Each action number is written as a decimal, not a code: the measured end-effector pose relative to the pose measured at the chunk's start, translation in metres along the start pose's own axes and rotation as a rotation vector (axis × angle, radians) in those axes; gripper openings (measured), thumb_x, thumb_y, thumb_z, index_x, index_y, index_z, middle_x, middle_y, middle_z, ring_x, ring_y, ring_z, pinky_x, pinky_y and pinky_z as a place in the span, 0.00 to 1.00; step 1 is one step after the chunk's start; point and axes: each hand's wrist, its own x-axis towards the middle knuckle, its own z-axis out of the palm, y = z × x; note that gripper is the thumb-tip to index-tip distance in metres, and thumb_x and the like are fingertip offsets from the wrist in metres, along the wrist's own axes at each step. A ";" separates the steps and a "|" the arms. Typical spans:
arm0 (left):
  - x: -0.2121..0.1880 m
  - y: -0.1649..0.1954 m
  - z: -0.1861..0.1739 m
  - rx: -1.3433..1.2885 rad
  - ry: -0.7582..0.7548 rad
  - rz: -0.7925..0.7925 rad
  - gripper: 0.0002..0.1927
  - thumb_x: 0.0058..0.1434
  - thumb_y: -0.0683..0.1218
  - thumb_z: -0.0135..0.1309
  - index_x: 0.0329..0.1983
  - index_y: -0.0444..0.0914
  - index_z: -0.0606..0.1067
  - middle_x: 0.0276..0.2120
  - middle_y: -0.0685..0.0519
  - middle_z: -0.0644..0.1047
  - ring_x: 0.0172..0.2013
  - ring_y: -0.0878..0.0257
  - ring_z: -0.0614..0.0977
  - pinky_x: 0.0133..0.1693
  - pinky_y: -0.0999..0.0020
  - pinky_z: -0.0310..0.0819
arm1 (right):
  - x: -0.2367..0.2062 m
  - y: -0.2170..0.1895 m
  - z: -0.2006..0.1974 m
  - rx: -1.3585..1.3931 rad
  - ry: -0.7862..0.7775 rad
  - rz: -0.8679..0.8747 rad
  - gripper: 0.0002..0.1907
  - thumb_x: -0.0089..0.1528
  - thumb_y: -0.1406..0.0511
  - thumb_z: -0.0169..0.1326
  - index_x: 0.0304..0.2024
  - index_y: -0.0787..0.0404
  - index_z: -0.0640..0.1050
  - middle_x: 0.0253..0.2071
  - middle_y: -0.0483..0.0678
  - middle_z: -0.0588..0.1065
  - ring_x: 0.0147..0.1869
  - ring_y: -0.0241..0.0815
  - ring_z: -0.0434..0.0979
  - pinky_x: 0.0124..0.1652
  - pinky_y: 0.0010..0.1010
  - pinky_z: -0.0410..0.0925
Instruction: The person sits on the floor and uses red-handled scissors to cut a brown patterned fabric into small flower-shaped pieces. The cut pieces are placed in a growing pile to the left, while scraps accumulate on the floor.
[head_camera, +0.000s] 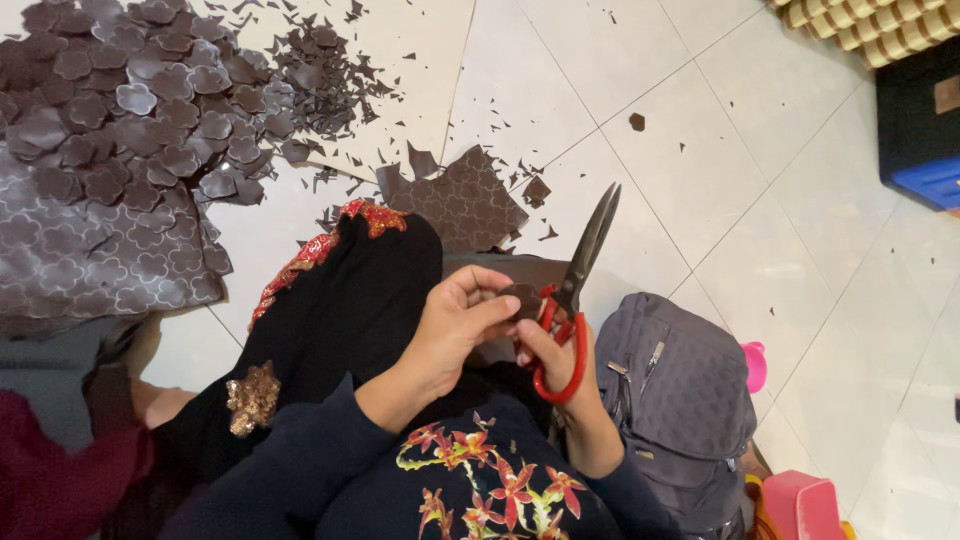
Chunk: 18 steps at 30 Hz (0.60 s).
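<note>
My left hand (455, 320) pinches a small brown flower-shaped piece (521, 298) between thumb and fingers, right at the scissor blades. My right hand (548, 352) grips red-handled scissors (578, 290) whose dark blades point up and away, nearly together. Both hands work over my lap, above a black garment with red and gold trim (350, 290). A patterned brown sheet (465, 200) lies on the floor just beyond my knee.
A heap of cut brown flower shapes (130, 100) sits at the upper left on embossed brown sheets (100, 260). Small offcuts (330, 70) litter the white tiles. A grey backpack (675, 400) lies to my right, pink plastic items (800, 505) beside it.
</note>
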 end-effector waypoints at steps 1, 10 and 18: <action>0.000 0.001 -0.001 0.056 -0.002 0.018 0.13 0.62 0.37 0.58 0.51 0.33 0.74 0.38 0.53 0.80 0.36 0.69 0.82 0.38 0.74 0.78 | 0.002 0.000 0.000 0.057 0.011 0.006 0.13 0.64 0.65 0.60 0.42 0.68 0.72 0.28 0.48 0.75 0.25 0.36 0.73 0.27 0.28 0.68; -0.005 0.016 0.005 0.069 -0.003 0.002 0.17 0.61 0.37 0.56 0.55 0.34 0.75 0.38 0.56 0.80 0.35 0.72 0.80 0.34 0.76 0.78 | 0.003 -0.003 -0.010 0.049 -0.162 -0.123 0.36 0.62 0.45 0.57 0.57 0.66 0.70 0.39 0.49 0.75 0.38 0.38 0.77 0.39 0.28 0.72; -0.007 0.023 0.007 0.098 0.046 0.155 0.17 0.61 0.38 0.59 0.54 0.33 0.75 0.37 0.55 0.79 0.33 0.72 0.79 0.32 0.75 0.78 | -0.030 -0.014 -0.001 -0.155 -0.422 -0.049 0.54 0.59 0.32 0.52 0.67 0.69 0.67 0.46 0.46 0.70 0.46 0.34 0.70 0.47 0.25 0.65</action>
